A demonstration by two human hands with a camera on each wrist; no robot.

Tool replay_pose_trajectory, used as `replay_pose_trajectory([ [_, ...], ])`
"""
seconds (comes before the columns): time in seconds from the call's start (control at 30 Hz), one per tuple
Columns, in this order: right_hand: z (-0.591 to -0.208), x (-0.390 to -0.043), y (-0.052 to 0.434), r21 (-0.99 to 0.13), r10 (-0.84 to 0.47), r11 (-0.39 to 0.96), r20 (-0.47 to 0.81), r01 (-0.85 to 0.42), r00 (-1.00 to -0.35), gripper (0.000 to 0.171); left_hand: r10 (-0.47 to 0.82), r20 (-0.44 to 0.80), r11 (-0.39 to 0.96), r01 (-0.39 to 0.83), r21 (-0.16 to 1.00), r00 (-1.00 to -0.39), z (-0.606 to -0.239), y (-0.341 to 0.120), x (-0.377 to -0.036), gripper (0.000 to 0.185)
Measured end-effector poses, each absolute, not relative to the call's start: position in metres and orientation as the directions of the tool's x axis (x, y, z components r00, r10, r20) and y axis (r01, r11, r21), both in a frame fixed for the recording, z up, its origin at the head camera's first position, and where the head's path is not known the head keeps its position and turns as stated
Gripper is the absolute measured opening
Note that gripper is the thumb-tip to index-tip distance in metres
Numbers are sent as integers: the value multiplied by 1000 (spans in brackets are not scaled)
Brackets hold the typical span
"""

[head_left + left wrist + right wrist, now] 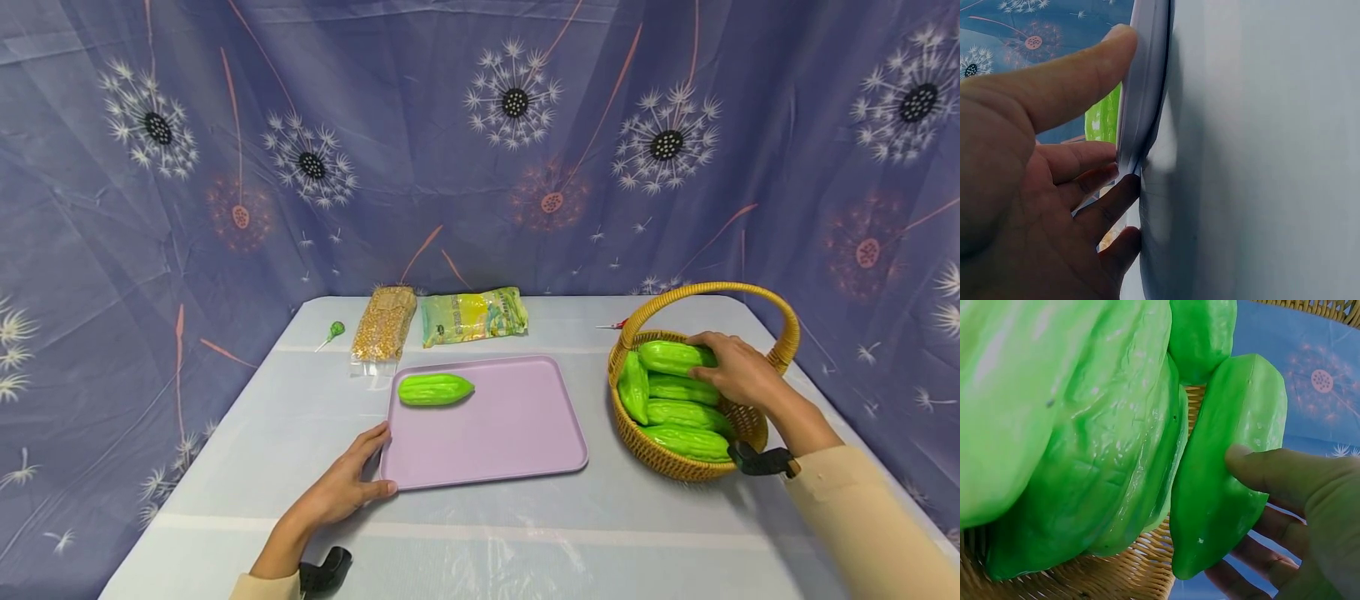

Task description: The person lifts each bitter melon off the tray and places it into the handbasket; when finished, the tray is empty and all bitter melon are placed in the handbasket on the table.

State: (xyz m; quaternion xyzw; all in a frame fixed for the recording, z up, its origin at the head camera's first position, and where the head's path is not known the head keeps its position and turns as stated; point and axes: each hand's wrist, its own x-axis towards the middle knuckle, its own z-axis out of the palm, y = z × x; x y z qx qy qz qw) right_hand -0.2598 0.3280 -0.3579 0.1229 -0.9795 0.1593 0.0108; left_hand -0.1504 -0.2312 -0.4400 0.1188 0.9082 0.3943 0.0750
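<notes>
Blue cloth printed with dandelion heads hangs behind and beside the pale table (525, 533) at which I work. My left hand (341, 487) rests at the near left corner of the lilac tray (495, 433); the thumb lies along the rim and the fingers curl against the tray's edge, as the left wrist view shows, which I judge steadies the tray against sliding. One green gourd (435, 389) already lies on the tray, near its far left corner.

My right hand (738, 371) is inside the wicker basket (675, 462), under the arch of its handle. Its thumb and fingers close round the topmost gourd (671, 357), which the right wrist view shows tilted away from the others, thumb pressed to its flat side. Four more gourds (682, 414) lie stacked against the basket wall below it.

Along the far edge of the table lie a bag of kernels (384, 323), a yellow-green packet (472, 317) and a small green lollipop (333, 332), well apart from both hands.
</notes>
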Motion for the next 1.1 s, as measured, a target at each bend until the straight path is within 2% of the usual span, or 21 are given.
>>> replay_pose_trajectory([
  [0.5, -363, -265, 332, -288, -251, 926, 19, -246, -968, 51, 284, -39, 659, 165, 734, -958, -441, -232, -151, 82],
  [1.1, -361, -266, 329, -310, -253, 917, 38, -252, -967, 56, 283, -32, 657, 169, 735, -959, -442, -233, -151, 82],
])
